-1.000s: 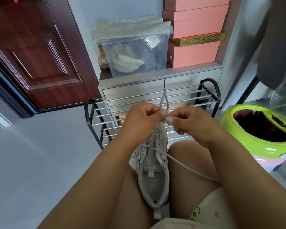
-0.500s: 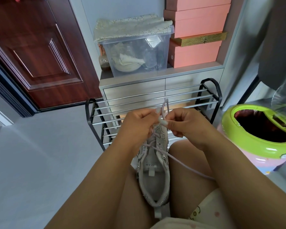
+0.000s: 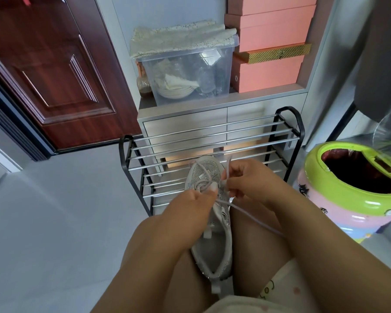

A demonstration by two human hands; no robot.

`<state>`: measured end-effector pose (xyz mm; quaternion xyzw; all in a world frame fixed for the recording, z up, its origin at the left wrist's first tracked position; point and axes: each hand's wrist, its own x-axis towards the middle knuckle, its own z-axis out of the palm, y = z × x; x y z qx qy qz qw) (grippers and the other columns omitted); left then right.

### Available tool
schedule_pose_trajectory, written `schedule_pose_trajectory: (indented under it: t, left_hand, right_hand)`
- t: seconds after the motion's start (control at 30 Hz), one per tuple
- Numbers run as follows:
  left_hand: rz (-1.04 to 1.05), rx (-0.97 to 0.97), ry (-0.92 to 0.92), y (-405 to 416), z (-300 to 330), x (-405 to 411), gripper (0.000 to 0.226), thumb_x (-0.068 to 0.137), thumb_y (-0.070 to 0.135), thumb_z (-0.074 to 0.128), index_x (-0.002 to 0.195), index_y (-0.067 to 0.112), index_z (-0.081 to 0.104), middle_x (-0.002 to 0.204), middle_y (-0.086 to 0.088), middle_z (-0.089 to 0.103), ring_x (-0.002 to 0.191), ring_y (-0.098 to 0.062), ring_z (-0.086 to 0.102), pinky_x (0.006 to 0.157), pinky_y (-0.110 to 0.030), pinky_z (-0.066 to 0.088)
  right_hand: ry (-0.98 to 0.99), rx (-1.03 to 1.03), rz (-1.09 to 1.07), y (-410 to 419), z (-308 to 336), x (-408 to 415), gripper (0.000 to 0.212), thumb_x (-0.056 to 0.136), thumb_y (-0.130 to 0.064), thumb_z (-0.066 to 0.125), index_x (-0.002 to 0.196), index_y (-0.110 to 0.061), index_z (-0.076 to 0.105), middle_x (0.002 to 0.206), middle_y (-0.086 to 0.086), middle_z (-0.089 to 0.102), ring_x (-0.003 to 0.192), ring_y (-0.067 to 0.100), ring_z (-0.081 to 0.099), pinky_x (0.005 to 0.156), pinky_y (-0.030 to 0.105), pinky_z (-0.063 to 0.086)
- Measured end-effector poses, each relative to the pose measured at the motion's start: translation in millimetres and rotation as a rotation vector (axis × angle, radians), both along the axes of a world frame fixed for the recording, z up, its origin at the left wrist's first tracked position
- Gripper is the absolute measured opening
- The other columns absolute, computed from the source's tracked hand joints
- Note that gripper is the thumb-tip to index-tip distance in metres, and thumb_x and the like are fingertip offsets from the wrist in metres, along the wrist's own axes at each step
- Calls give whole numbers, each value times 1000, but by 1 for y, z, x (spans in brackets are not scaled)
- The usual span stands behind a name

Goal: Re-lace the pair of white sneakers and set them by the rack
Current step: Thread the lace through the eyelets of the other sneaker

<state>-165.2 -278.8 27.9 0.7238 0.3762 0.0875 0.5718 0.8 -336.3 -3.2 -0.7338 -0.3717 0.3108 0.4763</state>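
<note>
Since the earlier frame both hands have dropped lower on the shoe; the tall loop of lace that stood above them is pulled down to a short stub, and the toe, hidden behind the knuckles before, now shows; the left hand [image 3: 190, 207] has shifted down and left toward the mid-foot, the right hand [image 3: 246, 181] stays near the toe.

Progress, as I read it: mid-lacing on the first shoe; the white mesh sneaker with glittery trim [image 3: 212, 222] has the pale round lace [image 3: 203, 177] crossed loosely over the toe end only; eyelets nearer the tongue look unthreaded; one long free end trails right across the thigh; no second sneaker in view, so its state is unknown; nothing set by the black-framed shoe rack with chrome bars [image 3: 212, 141] yet; most of the task is left.

Grip state: left grip closed, thumb and forefinger pinching the lace at the crossing over the toe section; right grip closed, fingers curled round the short upright lace loop just right of the toe.

Position: sneaker wedged between the knees, toe pointing away toward the rack, heel toward the body; both grips sit on the toe half, left touching the upper, right just beside its right edge; rack directly behind the toe, near but apart.
</note>
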Motion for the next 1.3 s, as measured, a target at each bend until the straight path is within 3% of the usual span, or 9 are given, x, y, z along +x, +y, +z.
schedule_pose_trajectory:
  t: [0.2, 0.4, 0.5, 0.67, 0.73, 0.83, 1.0, 1.13, 1.3]
  left_hand:
    - [79, 143, 45, -7, -4, 14, 37, 93, 59, 38, 100, 28, 55, 90, 4, 60, 76, -6, 55, 66, -27, 43]
    - [-11, 343, -48, -6, -11, 22, 41, 98, 44, 40, 83, 17, 67, 58, 3, 54, 55, -7, 49, 55, -23, 37]
    - [-19, 368, -44, -4, -16, 21, 48, 99, 43, 39, 57, 22, 53, 45, 6, 41, 42, -3, 42, 47, -19, 34]
    - [-14, 464, 33, -1, -23, 21, 56, 98, 48, 36, 50, 20, 43, 76, -16, 44, 53, -15, 44, 61, -27, 38]
    - [15, 498, 73, 0, -27, 23, 58, 97, 50, 37, 68, 6, 61, 92, -27, 48, 71, -28, 55, 68, -29, 41]
    - [27, 552, 140, 2, -30, 23, 64, 96, 54, 34, 107, -3, 60, 97, -8, 49, 79, -21, 52, 62, -16, 32]
    - [-51, 610, 67, -4, -26, 25, 54, 98, 51, 33, 58, 17, 47, 60, 4, 44, 53, -8, 43, 51, -22, 30]
    - [-40, 575, 104, -4, -30, 30, 54, 94, 60, 29, 66, 17, 44, 68, -1, 55, 62, -17, 54, 54, -27, 34]
    - [-37, 617, 105, -11, -25, 30, 50, 96, 55, 32, 65, 21, 48, 63, 2, 53, 57, -8, 51, 48, -21, 29]
  right_hand:
    - [-245, -63, -15, 2, 2, -5, 31, 89, -15, 61, 60, -8, 50, 55, 3, 44, 51, 12, 37, 54, 27, 31]
    - [-343, -32, 10, 1, -2, -5, 18, 83, -10, 63, 67, -4, 65, 55, -3, 49, 49, 3, 40, 51, 23, 32]
    - [-332, -3, 5, 1, -1, -5, 2, 79, -9, 68, 78, -7, 69, 61, 0, 58, 54, 7, 49, 55, 25, 41]
    - [-246, 14, -28, 0, 1, -2, 11, 73, -1, 69, 76, -1, 58, 61, 3, 55, 56, 18, 52, 61, 42, 50]
    - [-228, 0, 3, -1, 0, -3, 12, 75, -4, 69, 81, 1, 60, 65, 10, 60, 57, 18, 55, 61, 41, 52]
    - [-221, -19, 38, -2, 1, -4, 12, 79, -6, 67, 85, 1, 61, 73, 18, 66, 55, 13, 59, 55, 31, 51]
    - [-174, 21, 29, -3, 1, -8, 22, 80, -17, 74, 69, -7, 58, 56, -2, 56, 46, 4, 46, 48, 19, 40]
    - [-136, 30, 14, -3, 1, -8, 19, 81, -7, 69, 68, -3, 57, 58, 0, 48, 49, 4, 36, 51, 21, 34]
    - [-49, -13, 36, -4, 1, -6, 6, 83, -2, 65, 78, -3, 63, 65, 8, 56, 52, 9, 49, 51, 22, 44]
